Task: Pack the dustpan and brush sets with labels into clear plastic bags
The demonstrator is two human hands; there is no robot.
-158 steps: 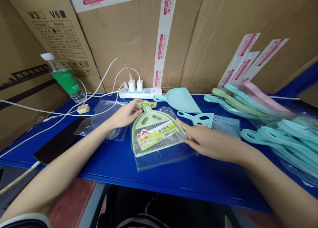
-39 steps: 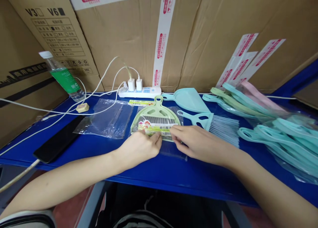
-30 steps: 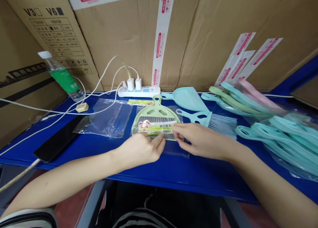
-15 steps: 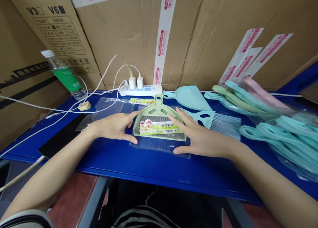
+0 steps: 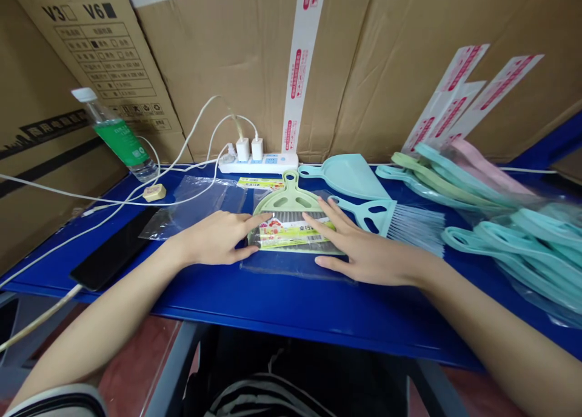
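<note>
Five seconds back, the bagged green dustpan set (image 5: pixel 291 223) lies tilted at mid-frame, its handle pointing to the upper left; now it sits straighter and higher in the frame, handle toward the power strip. About a second ago both hands pinch at the bag's lower edge, fingertips meeting at the label. Now the left hand (image 5: pixel 217 240) lies flat at the bag's left side and the right hand (image 5: pixel 364 250) is spread flat over its right half, fingers on the label. The bag's open flap (image 5: pixel 291 265) looks shorter and flatter than before.
</note>
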